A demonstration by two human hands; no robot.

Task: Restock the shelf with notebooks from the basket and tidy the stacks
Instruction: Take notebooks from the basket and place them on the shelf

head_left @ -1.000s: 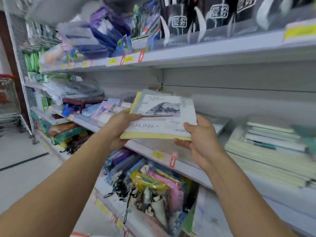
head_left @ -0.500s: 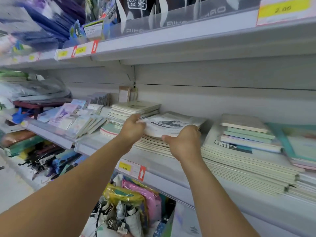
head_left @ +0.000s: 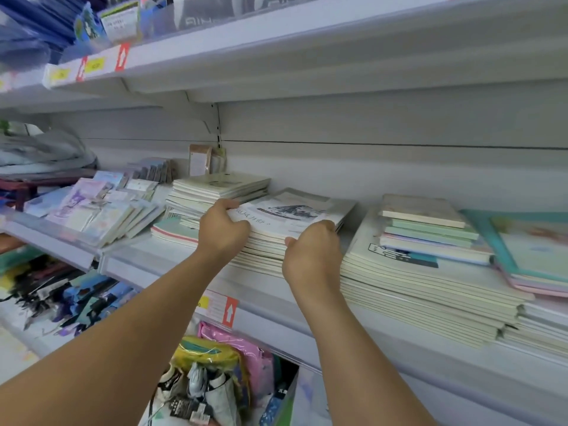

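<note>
Centrally in the frame, a notebook [head_left: 292, 215] with a pale cover was laid flat on top of a stack of notebooks [head_left: 264, 250] on the white shelf [head_left: 399, 348]. Its long axis was turned from the lower left toward the upper right of the picture, with its far corner directed at the back wall. A dark ink-style drawing was printed on the cover, and beneath it a line of handwritten-style characters was visible, too blurred to be read with certainty.

The near left corner of the notebook was held by the left hand [head_left: 222, 232], whose fingers were curled over the edge onto the cover. The near right edge was gripped by the right hand [head_left: 312, 256], with the fingers bent over the top and the thumb pressed at the stack's front. The notebook thus extended away from both hands, toward the wall.

A taller pile of pale notebooks [head_left: 215, 189] was placed just to the upper left, and a broad pile [head_left: 430, 284] topped with green and pastel books was set to the right. A yellow price tag with a red arrow label [head_left: 229, 310] was fixed to the shelf edge below; its figures could not be read. Bagged goods [head_left: 215, 373] were seen at the lower centre.
</note>
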